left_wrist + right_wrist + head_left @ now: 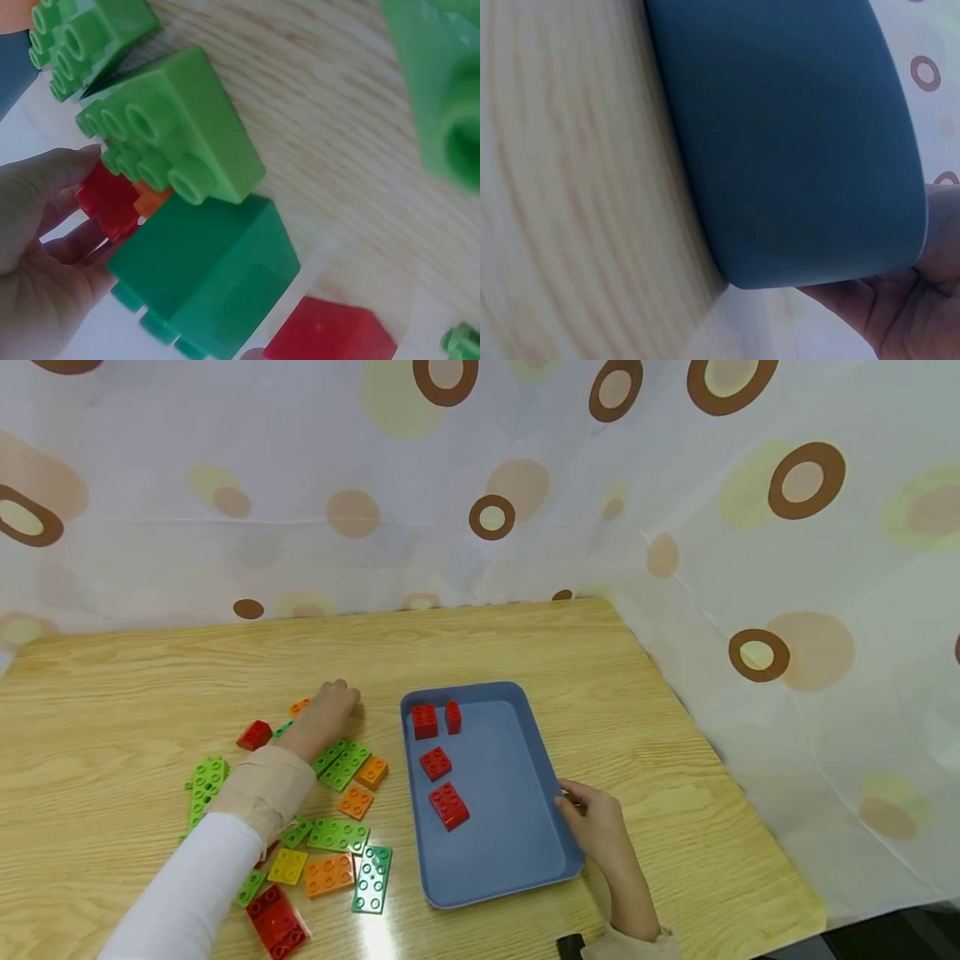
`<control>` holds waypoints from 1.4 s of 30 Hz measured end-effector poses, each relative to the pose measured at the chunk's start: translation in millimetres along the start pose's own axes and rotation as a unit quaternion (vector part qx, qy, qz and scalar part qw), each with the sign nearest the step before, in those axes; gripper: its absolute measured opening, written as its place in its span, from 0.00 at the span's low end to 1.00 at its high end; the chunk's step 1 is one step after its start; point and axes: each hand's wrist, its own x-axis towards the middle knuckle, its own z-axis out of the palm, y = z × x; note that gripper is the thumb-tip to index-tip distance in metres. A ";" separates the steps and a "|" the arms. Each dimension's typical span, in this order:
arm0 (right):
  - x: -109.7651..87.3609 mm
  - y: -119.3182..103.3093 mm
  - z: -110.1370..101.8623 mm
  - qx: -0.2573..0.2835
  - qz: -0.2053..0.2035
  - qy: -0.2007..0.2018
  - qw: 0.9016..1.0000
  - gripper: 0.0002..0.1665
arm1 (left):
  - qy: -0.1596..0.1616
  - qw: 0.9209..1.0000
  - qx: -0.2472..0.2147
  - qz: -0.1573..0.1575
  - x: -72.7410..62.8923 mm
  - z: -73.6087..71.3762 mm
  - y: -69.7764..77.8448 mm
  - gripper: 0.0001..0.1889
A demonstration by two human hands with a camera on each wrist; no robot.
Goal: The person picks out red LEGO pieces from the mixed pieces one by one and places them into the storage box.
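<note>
My left hand point(324, 720) is over the far side of the brick pile. In the left wrist view its thumb and fingers pinch a red toy brick point(110, 201), partly hidden behind light green bricks point(176, 127) and a dark green brick point(214, 274). At the right long side of the blue tray point(501, 887), my right hand point(600, 823) grips the rim. Inside the tray, along its left half, lie several red bricks, among them a larger one point(449, 807) and a narrow one point(453, 717).
Left of the tray spread loose bricks: a yellow one point(288, 866), an orange one point(330, 875), a dark green one point(372, 880) and a red one point(277, 922). Another red brick point(255, 735) lies near the left wrist. A patterned curtain point(480, 460) borders the wooden table point(675, 793).
</note>
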 end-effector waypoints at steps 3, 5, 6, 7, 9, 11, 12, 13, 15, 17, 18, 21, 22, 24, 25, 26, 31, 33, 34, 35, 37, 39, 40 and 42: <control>0.2 -0.1 -0.9 0.000 -0.002 0.001 1.000 0.17 | 0.020 1.000 0.021 0.010 -0.2 -1.9 2.4 0.09; 0.3 0.1 -1.0 -0.002 -0.003 0.001 1.000 0.17 | 0.033 0.999 0.034 0.013 -0.9 -3.9 5.0 0.10; 0.2 0.3 -1.0 -0.003 -0.003 0.000 1.000 0.17 | 0.040 0.998 0.038 0.015 -1.2 -4.9 6.4 0.11; 0.1 0.5 -1.0 -0.003 -0.003 -0.001 1.000 0.17 | 0.047 0.998 0.043 0.017 -1.3 -6.1 8.0 0.11; -0.4 1.1 -1.0 -0.004 -0.001 -0.002 1.000 0.17 | 0.060 0.997 0.047 0.023 -1.4 -9.4 12.5 0.11; -0.9 1.6 -1.3 -0.003 -0.001 -0.003 1.000 0.17 | 0.070 0.995 0.054 0.034 -1.1 -13.8 18.7 0.13; -1.1 1.8 -1.6 -0.003 -0.001 -0.003 1.000 0.17 | 0.075 0.995 0.058 0.042 -0.9 -16.3 22.8 0.12; -1.3 1.9 -1.9 -0.003 -0.002 -0.003 1.000 0.17 | 0.080 0.994 0.061 0.050 -1.0 -19.2 27.8 0.13; -1.2 2.2 -2.7 -0.004 -0.003 -0.001 1.000 0.17 | 0.087 0.992 0.057 0.066 -0.8 -24.2 39.5 0.13; -0.7 2.3 -3.6 -0.005 -0.004 0.000 1.000 0.17 | 0.094 0.991 0.051 0.084 -1.1 -28.2 53.9 0.13; -0.4 2.4 -4.0 -0.005 -0.004 0.000 1.000 0.17 | 0.096 0.990 0.045 0.094 -1.3 -29.3 61.5 0.13; 0.3 3.0 -4.9 -0.005 -0.003 0.002 1.000 0.17 | 0.101 0.986 0.029 0.133 -1.6 -29.6 85.6 0.13; 0.5 3.2 -5.0 -0.005 -0.002 0.002 1.000 0.17 | 0.098 0.984 0.024 0.148 -1.7 -29.1 93.7 0.13; 0.8 3.5 -4.9 -0.005 -0.001 0.003 1.000 0.17 | 0.084 0.981 0.011 0.176 -1.6 -27.3 108.7 0.14; 1.1 3.6 -4.6 -0.005 -0.001 0.003 1.000 0.17 | 0.071 0.980 0.007 0.187 -1.4 -26.2 115.4 0.14; 1.5 3.7 -4.2 -0.004 -0.002 0.004 1.000 0.17 | 0.057 0.979 0.002 0.194 -1.0 -25.1 121.4 0.14; 3.7 3.2 -1.3 -0.001 -0.007 0.008 1.000 0.16 | -0.003 0.978 -0.018 0.207 -0.1 -17.3 139.4 0.16; 3.9 2.7 0.0 -0.001 -0.005 0.004 1.000 0.16 | -0.005 0.976 -0.023 0.217 0.3 -11.8 141.8 0.15; 3.7 2.5 0.5 0.000 -0.003 0.002 1.000 0.16 | -0.004 0.975 -0.022 0.222 0.5 -8.4 142.3 0.14; 3.5 2.3 1.1 0.001 0.000 -0.001 1.000 0.16 | -0.001 0.973 -0.019 0.229 0.3 -5.3 142.8 0.13; 2.8 2.2 2.1 0.002 0.003 -0.005 1.000 0.16 | 0.008 0.970 -0.007 0.244 0.1 0.8 143.9 0.11; 2.4 2.0 2.9 0.004 0.001 -0.005 1.000 0.16 | 0.011 0.968 0.006 0.251 -0.3 5.9 145.4 0.09; 2.4 1.8 3.2 0.004 0.000 -0.004 1.000 0.16 | 0.009 0.968 0.010 0.251 -0.6 7.9 146.4 0.09; 2.6 1.3 3.9 0.005 -0.006 -0.002 1.000 0.16 | -0.003 0.970 0.015 0.243 -0.5 11.0 148.9 0.09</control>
